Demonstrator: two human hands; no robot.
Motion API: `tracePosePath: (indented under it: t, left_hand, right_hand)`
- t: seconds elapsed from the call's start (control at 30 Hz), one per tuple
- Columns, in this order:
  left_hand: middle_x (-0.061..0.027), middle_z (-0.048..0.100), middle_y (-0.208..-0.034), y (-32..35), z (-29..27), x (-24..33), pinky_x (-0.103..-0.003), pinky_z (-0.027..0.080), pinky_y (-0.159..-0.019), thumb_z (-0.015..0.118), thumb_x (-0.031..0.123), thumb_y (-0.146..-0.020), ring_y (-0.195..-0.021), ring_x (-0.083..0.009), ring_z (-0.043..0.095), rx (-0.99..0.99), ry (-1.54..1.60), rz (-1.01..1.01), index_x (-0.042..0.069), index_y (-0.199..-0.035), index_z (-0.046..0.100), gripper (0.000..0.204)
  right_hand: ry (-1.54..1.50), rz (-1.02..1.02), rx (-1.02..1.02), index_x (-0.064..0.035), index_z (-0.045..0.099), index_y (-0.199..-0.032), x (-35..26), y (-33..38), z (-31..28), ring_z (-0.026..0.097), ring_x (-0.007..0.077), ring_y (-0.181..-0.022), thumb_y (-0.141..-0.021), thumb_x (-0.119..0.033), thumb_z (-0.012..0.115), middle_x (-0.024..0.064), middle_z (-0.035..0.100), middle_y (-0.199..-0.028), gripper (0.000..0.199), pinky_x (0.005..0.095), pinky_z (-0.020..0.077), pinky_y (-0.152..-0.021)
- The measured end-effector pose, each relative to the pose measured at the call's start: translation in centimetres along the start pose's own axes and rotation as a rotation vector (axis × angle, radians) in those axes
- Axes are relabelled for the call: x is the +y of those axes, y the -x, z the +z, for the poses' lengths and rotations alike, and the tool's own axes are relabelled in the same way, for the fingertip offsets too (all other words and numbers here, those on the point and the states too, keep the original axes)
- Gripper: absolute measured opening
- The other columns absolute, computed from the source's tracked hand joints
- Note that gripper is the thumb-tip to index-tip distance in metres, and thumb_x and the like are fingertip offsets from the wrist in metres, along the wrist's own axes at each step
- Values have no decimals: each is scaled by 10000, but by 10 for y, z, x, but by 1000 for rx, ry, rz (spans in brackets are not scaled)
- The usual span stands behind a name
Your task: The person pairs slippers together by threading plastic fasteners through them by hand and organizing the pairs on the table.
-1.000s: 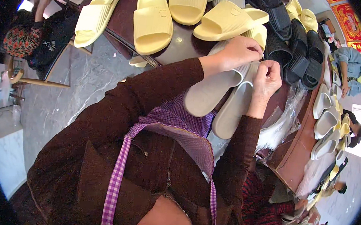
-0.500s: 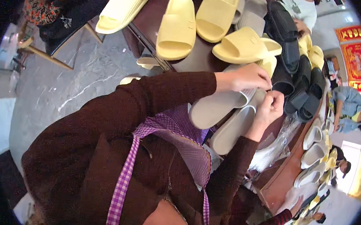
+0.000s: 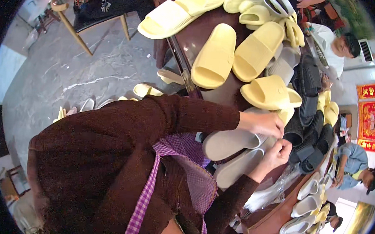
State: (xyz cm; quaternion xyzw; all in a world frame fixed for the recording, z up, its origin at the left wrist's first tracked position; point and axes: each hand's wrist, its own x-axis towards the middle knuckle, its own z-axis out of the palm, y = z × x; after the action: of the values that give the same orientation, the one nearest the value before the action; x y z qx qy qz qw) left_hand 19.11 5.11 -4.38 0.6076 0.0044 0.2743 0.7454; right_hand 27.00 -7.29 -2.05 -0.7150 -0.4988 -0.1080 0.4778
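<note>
A pair of grey slide slippers lies side by side in front of me, heels toward my body: one grey slipper (image 3: 226, 146) and a second grey slipper (image 3: 237, 169) nearer my right arm. Over their toe end, my left hand (image 3: 266, 124) is closed in a pinch. My right hand (image 3: 278, 153) is curled shut just beside it, above the other slipper's strap. Whatever the fingers grip there is too small or hidden to make out. Close to my hands are a yellow slide (image 3: 265, 93) and several black slippers (image 3: 310, 145).
More yellow slides (image 3: 213, 58) cover the dark red table (image 3: 183, 27). Crumpled clear plastic (image 3: 269, 190) lies right of my right forearm. Grey slippers (image 3: 306, 205) line a farther surface. Co-workers sit beyond, one in blue (image 3: 350, 161). A chair (image 3: 103, 17) stands left; a slipper (image 3: 146, 90) is on the floor.
The whole view has shifted, so the table and slippers appear lower. Both hands stay closed at the grey slippers' toe end; my left fingers now point more downward.
</note>
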Motion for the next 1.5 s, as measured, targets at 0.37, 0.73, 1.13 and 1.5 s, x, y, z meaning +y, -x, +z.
tracePosePath:
  t: [0.37, 0.73, 1.13, 1.5]
  left_hand:
    - [-180, 579, -976, 23, -23, 38, -391, 445, -817, 591, 117, -758, -957, -333, 555, 367, -562, 465, 3, -977, 611, 248]
    - [-155, 630, -1017, -30, -182, 93, -403, 442, -837, 595, 333, -738, -968, -295, 590, 275, -1487, -179, 50, -986, 634, 379]
    - [-100, 659, -808, -34, -164, 138, -314, 476, -679, 646, 382, -726, -739, -198, 625, 240, -937, 141, 35, -906, 672, 392]
    - [-2, 613, -724, -11, -156, 126, -232, 450, -594, 658, 288, -785, -650, -82, 562, 270, -254, -3, 35, -807, 663, 254]
  right_hand:
    - [250, 113, 18, 26, 623, -926, -43, 6, -44, 554, 155, -766, -869, -95, 571, 70, 616, -815, 144, 286, 458, -743]
    - [437, 192, -201, 39, 619, -938, -111, 50, -40, 589, 197, -765, -821, -119, 648, 153, 624, -851, 199, 311, 474, -704]
    - [410, 217, -272, 61, 580, -855, -77, 67, -1, 553, 398, -697, -740, -318, 722, 222, 586, -743, 421, 440, 445, -655]
    - [578, 230, -149, 90, 547, -725, -47, 72, 9, 507, 399, -559, -780, -179, 637, 235, 535, -621, 290, 442, 418, -538]
